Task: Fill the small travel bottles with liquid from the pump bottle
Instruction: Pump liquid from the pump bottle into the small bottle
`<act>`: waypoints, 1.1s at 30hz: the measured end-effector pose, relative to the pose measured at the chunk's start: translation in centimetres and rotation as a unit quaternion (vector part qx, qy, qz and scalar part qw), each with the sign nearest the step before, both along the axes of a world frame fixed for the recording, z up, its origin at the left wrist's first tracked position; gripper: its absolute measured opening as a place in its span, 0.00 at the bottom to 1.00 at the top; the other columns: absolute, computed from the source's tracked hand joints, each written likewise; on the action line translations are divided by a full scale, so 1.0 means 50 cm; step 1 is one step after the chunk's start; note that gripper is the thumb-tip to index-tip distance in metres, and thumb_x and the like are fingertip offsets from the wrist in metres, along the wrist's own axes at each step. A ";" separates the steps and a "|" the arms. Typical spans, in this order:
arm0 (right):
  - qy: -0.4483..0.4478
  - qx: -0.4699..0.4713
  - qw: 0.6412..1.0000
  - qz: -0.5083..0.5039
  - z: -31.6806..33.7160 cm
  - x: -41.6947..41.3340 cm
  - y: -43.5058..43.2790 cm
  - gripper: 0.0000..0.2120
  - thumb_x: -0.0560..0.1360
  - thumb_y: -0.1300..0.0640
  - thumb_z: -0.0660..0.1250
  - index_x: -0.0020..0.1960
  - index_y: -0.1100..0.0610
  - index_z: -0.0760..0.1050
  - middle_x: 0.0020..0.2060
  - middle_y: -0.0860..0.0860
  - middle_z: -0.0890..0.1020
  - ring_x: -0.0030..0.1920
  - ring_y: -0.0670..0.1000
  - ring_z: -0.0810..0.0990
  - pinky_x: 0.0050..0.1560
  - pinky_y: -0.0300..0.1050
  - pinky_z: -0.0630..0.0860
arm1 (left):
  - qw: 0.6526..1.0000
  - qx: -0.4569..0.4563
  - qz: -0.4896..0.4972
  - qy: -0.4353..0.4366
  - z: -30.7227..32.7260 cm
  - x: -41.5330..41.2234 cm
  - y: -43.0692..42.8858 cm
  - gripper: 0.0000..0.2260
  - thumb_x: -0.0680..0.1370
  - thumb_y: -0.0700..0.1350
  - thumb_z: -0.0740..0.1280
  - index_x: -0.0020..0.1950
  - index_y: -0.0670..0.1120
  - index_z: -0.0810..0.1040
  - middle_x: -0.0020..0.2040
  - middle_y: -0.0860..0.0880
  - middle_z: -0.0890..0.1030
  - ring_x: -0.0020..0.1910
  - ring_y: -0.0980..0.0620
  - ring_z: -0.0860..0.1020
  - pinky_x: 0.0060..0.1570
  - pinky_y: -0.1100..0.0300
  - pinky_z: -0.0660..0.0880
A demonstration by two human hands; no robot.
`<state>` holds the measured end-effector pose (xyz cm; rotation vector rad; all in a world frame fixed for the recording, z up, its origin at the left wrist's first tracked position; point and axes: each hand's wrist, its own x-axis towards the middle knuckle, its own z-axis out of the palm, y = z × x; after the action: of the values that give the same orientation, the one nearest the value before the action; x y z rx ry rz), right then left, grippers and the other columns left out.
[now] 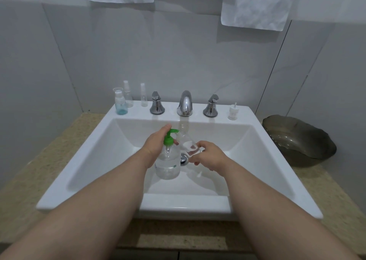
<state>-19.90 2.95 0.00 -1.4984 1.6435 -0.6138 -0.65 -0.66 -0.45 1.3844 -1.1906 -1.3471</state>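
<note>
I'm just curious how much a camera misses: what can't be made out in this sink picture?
All from the head view:
- Small bottle fill level: clear plastic on white sink, part under the right hand.
- Pump bottle label: too small to read.
- Drain: partly behind both bottles.
- Paper sheets: cut by the top edge.

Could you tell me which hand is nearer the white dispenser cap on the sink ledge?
Right. The right hand, holding a small clear bottle, is over the basin, left of the white dispenser cap; the left hand, gripping the pump bottle, is farther left.
</note>
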 end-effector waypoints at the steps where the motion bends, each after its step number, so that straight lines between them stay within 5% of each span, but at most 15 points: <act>1: -0.001 0.000 1.000 0.000 0.000 0.000 -0.001 0.15 0.71 0.57 0.75 0.56 0.54 0.78 0.35 0.50 0.82 0.22 0.38 0.72 0.26 0.33 0.63 | 1.000 -0.006 0.002 -0.002 0.000 -0.001 0.000 0.22 0.85 0.59 0.57 0.50 0.46 0.83 0.39 0.49 0.86 0.40 0.53 0.78 0.45 0.60 0.71; 9: -0.024 0.005 1.000 -0.008 0.004 -0.003 0.002 0.15 0.72 0.61 0.74 0.57 0.59 0.77 0.35 0.49 0.80 0.20 0.38 0.71 0.20 0.29 0.62 | 1.000 0.000 -0.018 -0.004 -0.004 0.007 -0.003 0.33 0.84 0.67 0.50 0.43 0.45 0.85 0.51 0.43 0.87 0.49 0.51 0.78 0.48 0.59 0.67; 15: -0.028 0.037 0.999 -0.020 0.001 -0.007 0.004 0.15 0.73 0.63 0.72 0.59 0.59 0.76 0.34 0.48 0.79 0.22 0.42 0.71 0.22 0.34 0.63 | 0.994 0.037 -0.039 0.091 0.004 0.025 0.001 0.20 0.78 0.43 0.52 0.48 0.36 0.83 0.51 0.40 0.86 0.45 0.47 0.76 0.46 0.56 0.73; 21: -0.075 0.107 0.990 -0.053 -0.022 -0.020 -0.006 0.18 0.73 0.62 0.74 0.60 0.52 0.75 0.38 0.51 0.82 0.31 0.49 0.66 0.30 0.40 0.62 | 0.996 0.036 -0.068 -0.052 0.009 0.030 0.009 0.19 0.59 0.42 0.64 0.47 0.47 0.87 0.53 0.48 0.84 0.51 0.49 0.75 0.52 0.55 0.69; 25: -0.126 0.100 0.984 -0.080 -0.024 -0.022 -0.011 0.17 0.72 0.63 0.76 0.58 0.52 0.78 0.38 0.50 0.78 0.32 0.49 0.67 0.32 0.41 0.63 | 0.991 0.023 -0.081 -0.106 0.002 0.026 0.010 0.14 0.71 0.39 0.79 0.54 0.48 0.83 0.50 0.51 0.82 0.49 0.51 0.76 0.44 0.60 0.70; 33: -0.090 0.052 0.994 -0.027 -0.020 -0.018 -0.009 0.15 0.74 0.59 0.75 0.58 0.51 0.77 0.44 0.48 0.80 0.41 0.48 0.77 0.41 0.43 0.70 | 0.990 -0.013 -0.032 -0.139 -0.009 0.016 0.008 0.05 0.77 0.41 0.75 0.49 0.47 0.80 0.46 0.49 0.81 0.45 0.50 0.76 0.43 0.59 0.72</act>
<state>-20.78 2.52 -1.01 -1.2888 1.5559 -0.6623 0.14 -0.24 -0.92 1.5628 -1.4417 -1.2038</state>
